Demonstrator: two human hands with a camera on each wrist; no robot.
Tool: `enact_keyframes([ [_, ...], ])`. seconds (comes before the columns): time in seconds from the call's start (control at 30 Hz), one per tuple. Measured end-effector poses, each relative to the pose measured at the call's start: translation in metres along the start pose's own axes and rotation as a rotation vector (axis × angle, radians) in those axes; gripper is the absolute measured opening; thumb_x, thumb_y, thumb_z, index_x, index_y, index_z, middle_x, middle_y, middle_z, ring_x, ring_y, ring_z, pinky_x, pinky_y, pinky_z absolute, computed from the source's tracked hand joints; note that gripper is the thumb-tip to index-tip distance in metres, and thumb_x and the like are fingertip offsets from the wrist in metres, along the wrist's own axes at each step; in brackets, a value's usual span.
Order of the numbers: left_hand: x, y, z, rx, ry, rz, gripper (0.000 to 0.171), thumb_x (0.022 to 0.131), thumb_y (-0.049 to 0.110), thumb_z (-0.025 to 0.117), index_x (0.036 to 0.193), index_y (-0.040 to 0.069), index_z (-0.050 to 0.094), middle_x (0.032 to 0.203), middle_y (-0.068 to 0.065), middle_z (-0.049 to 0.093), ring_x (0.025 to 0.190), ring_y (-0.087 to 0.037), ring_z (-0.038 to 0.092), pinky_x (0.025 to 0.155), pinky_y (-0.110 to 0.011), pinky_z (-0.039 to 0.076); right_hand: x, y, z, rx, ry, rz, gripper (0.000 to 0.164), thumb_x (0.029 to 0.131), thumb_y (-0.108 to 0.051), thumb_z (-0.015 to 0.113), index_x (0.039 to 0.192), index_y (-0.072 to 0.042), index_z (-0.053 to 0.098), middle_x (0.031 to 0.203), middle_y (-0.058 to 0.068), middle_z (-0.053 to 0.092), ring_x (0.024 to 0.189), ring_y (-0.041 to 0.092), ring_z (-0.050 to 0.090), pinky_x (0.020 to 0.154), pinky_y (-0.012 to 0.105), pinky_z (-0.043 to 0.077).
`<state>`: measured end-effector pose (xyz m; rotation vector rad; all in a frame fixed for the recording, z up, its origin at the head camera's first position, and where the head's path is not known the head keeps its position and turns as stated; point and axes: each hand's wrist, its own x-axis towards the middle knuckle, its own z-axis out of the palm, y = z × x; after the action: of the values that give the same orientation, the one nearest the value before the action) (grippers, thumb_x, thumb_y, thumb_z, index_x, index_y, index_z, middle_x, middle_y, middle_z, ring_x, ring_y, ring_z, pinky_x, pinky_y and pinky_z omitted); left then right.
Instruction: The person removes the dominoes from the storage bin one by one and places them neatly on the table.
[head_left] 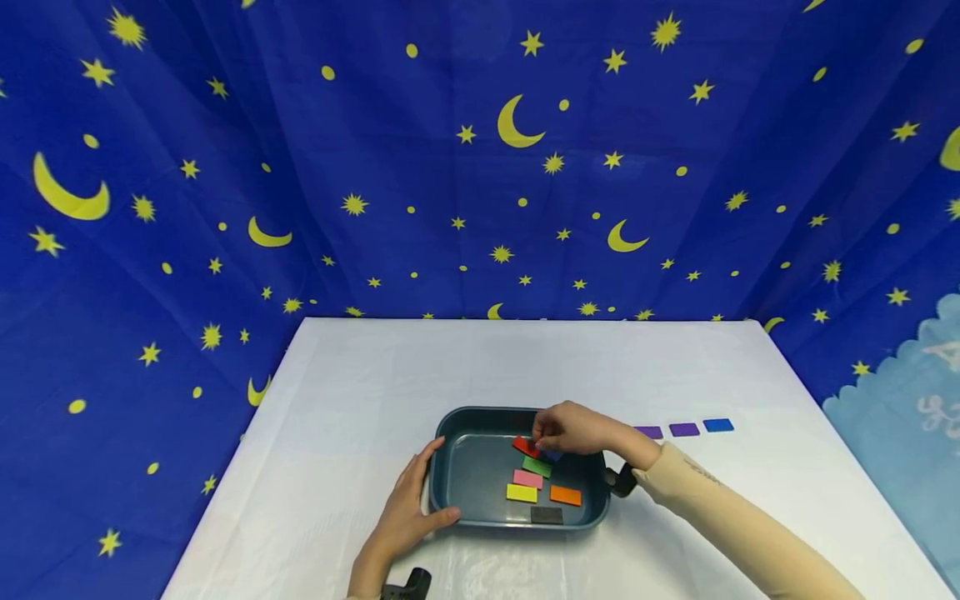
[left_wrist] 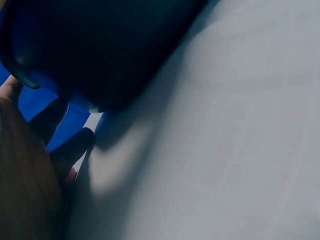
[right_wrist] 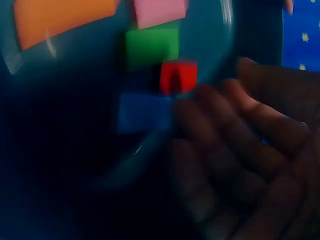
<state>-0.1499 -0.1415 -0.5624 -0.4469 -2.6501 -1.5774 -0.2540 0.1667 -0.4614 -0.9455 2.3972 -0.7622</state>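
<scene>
My left hand (head_left: 408,504) rests against the left end of a dark teal baking dish (head_left: 480,523), fingers along its side and thumb at the front rim. In the left wrist view, its fingers (left_wrist: 75,150) touch the dish's outer wall. My right hand (head_left: 573,429) reaches over the back right of the dish with bent fingers, fingertips right at a red block (head_left: 524,446). I cannot tell whether they pinch it. A blue block (right_wrist: 142,114) lies below these fingertips. In the dish are also green (head_left: 537,467), pink (head_left: 528,479), yellow (head_left: 522,493), orange (head_left: 566,497) and black (head_left: 547,516) blocks.
Two purple blocks (head_left: 684,430) and a blue block (head_left: 717,425) lie in a row on the white table (head_left: 360,375), right of the dish. One purple block is partly hidden by my right forearm. A blue curtain (head_left: 420,167) with moons and stars hangs behind.
</scene>
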Motion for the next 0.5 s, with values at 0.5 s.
enact_keyframes([
  [0.5,0.0,-0.003,0.001,0.015,0.003,0.019,0.093,0.069,0.048,0.075,0.148,0.038,0.026,0.15,-0.01,0.032,0.134,-0.043,0.026,0.1,-0.067,0.022,0.024,-0.01,0.036,-0.372,0.106,0.165,0.021,0.076,-0.018,0.079,0.067,-0.014,0.061,0.06,-0.006,0.051,0.055,0.012,0.046,0.051,0.03,0.043],
])
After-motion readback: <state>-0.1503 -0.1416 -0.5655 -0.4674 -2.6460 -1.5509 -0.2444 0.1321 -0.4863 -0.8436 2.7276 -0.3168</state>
